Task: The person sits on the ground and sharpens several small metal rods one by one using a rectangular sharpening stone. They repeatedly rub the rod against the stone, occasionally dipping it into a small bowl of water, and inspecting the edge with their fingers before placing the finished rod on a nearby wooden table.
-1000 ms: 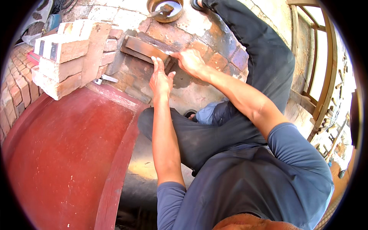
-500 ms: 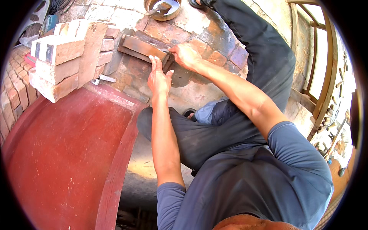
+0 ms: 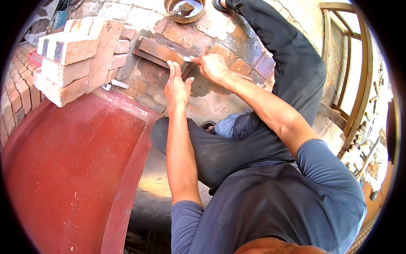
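Note:
A brown, wet-looking rectangular block (image 3: 160, 51) lies on the brick floor ahead of me. My left hand (image 3: 177, 88) is at its near edge, fingers stretched out and thumb apart, fingertips against its side. By the block's right end, my right hand (image 3: 211, 67) is closed round a thin tool. Its pale metal tip (image 3: 187, 59) shows at the block's end, and a slim shaft (image 3: 242, 76) sticks out behind the hand. The fingers hide the rest, so its exact kind cannot be made out.
Left of the block stands a stack of bricks (image 3: 76, 76), with a red panel (image 3: 80, 169) nearer me. A round bowl (image 3: 196, 17) of liquid with a brush (image 3: 182, 9) across it sits beyond. A wooden frame (image 3: 361, 76) stands at right.
My right hand has drawn back a little to the right, and more of the tool's tip and shaft shows. My left hand stays at the block's edge. The view has shifted slightly.

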A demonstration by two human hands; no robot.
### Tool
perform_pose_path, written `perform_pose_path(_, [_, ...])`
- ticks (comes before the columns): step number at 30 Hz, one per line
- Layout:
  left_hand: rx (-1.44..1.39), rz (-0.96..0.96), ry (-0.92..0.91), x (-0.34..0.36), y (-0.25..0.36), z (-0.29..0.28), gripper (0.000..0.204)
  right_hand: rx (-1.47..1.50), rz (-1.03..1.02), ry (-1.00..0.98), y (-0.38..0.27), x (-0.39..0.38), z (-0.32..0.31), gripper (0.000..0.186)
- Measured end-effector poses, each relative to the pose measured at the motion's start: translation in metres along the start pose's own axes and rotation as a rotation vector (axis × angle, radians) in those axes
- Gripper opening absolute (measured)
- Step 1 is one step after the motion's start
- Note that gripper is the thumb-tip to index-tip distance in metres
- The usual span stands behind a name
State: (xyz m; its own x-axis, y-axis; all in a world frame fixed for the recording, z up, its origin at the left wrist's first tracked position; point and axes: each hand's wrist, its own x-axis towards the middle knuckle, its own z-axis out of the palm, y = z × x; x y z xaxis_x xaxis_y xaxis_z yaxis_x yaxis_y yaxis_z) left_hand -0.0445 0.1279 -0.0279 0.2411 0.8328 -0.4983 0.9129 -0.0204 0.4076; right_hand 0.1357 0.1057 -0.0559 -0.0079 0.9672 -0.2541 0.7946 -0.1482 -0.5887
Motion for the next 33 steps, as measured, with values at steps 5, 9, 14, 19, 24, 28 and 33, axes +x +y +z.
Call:
perform_pose_path(5, [-0.008,0.012,0.013,0.000,-0.005,0.003,0.089,-0.049,-0.056,-0.022,-0.010,0.018,-0.009,0.032])
perform_pose_path(9, [-0.020,0.006,0.023,0.002,-0.001,0.001,0.089,-0.047,0.047,-0.106,-0.005,0.004,-0.009,0.031])
perform_pose_path(14, [-0.001,0.016,0.038,0.004,-0.003,0.000,0.087,-0.012,-0.017,-0.017,-0.005,0.016,0.000,0.033])
perform_pose_path(19, [0.004,0.018,0.029,0.002,-0.003,0.004,0.087,-0.008,-0.032,0.010,-0.001,0.012,0.004,0.027])
perform_pose_path(24, [0.009,-0.013,-0.018,0.001,0.001,-0.002,0.088,-0.047,-0.023,-0.034,-0.005,0.007,-0.006,0.028])
perform_pose_path(28, [0.001,0.020,0.036,0.004,0.000,0.002,0.089,-0.039,-0.089,0.040,0.003,0.023,0.005,0.031])
perform_pose_path(33, [0.016,0.004,-0.003,0.002,-0.002,-0.001,0.088,-0.044,-0.031,-0.032,-0.002,0.003,-0.003,0.033])
